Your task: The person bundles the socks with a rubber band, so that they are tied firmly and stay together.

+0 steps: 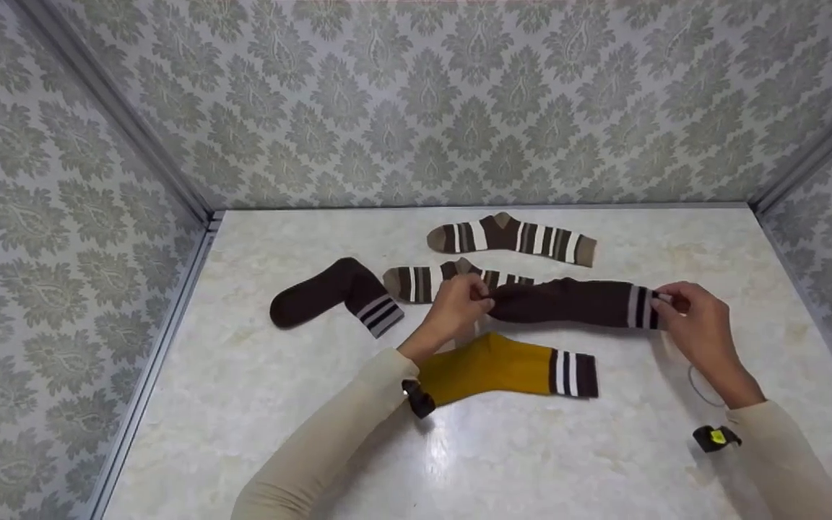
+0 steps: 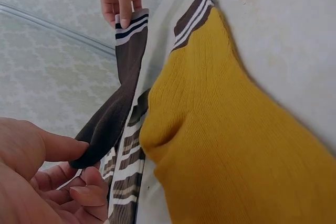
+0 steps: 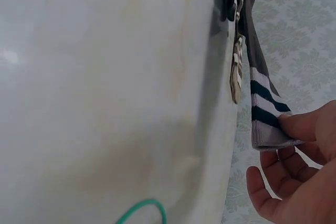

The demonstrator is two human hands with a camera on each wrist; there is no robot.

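Observation:
A dark brown sock [image 1: 568,303] with a grey-and-black striped cuff is stretched between both hands, raised above the table. My left hand [image 1: 459,307] pinches its toe end between thumb and fingers. At the other end, my right hand [image 1: 701,325] pinches the striped cuff [image 3: 268,111]. Below the held sock lies a mustard sock [image 1: 503,368] with a dark, white-striped cuff; my left forearm covers its toe. A brown-and-white striped sock [image 1: 416,284] lies partly hidden behind the left hand and the held sock.
Another striped sock [image 1: 510,238] lies near the back edge of the table [image 1: 243,419]. To the left is a second dark brown sock [image 1: 322,292], bent at the heel. A thin green loop [image 3: 147,205] lies near the right wrist. Patterned walls [image 1: 430,108] enclose the table.

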